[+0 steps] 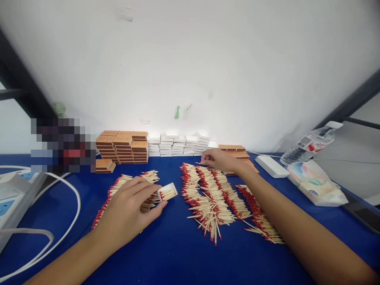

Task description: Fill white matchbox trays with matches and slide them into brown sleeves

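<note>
A small white tray (171,187) sits between the thumb and fingers of the left hand (127,208), some matches (168,194) lying in it with their heads toward that hand. To the right of the tray and a little beyond it, the right hand (219,159) has its thumb and fingertips pinched on what looks like a single match (198,163), over the far end of the loose rows (218,198). The step in hand looks to be filling the tray; the next move would call for a steady tray and heads kept the same way round. Behind the tray stand stacked white trays (178,147), with orange matchboxes (123,146) behind and left; far to its right are a bottle (311,144) and tissue pack (316,184).
</note>
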`<state>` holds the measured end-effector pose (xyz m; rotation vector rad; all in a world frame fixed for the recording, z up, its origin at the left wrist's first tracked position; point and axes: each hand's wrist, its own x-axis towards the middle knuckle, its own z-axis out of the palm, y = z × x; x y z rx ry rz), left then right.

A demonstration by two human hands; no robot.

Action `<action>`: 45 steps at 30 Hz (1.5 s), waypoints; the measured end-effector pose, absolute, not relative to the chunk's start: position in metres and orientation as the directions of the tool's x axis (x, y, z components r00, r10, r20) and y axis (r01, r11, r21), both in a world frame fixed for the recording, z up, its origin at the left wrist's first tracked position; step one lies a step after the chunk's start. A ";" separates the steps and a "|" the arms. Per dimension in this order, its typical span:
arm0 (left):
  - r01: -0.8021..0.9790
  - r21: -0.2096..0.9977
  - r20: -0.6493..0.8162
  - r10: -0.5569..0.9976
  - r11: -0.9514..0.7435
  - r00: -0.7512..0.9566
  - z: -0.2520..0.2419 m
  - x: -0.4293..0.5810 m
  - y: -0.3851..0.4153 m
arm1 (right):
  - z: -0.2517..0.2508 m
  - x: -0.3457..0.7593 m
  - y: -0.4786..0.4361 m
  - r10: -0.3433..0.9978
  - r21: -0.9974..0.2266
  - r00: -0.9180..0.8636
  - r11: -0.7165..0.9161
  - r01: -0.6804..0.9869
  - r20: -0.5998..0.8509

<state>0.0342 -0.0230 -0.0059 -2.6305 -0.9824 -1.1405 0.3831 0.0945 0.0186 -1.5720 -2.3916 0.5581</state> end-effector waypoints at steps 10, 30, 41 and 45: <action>0.595 0.161 0.677 0.527 -0.787 0.514 -0.005 0.034 -0.023 | 0.015 0.391 0.099 0.921 -0.402 -0.388 0.342 0.849 -0.036; 0.601 0.171 0.674 0.538 -0.781 0.506 -0.003 0.035 -0.025 | 0.014 0.394 0.102 0.917 -0.356 -0.394 0.351 0.866 -0.055; 0.600 0.170 0.654 0.545 -0.781 0.524 -0.004 0.035 -0.024 | 0.010 0.398 0.105 0.912 -0.353 -0.403 0.355 0.866 -0.072; 0.601 0.163 0.658 0.540 -0.782 0.524 -0.005 0.034 -0.024 | 0.011 0.400 0.107 0.922 -0.352 -0.384 0.347 0.869 -0.041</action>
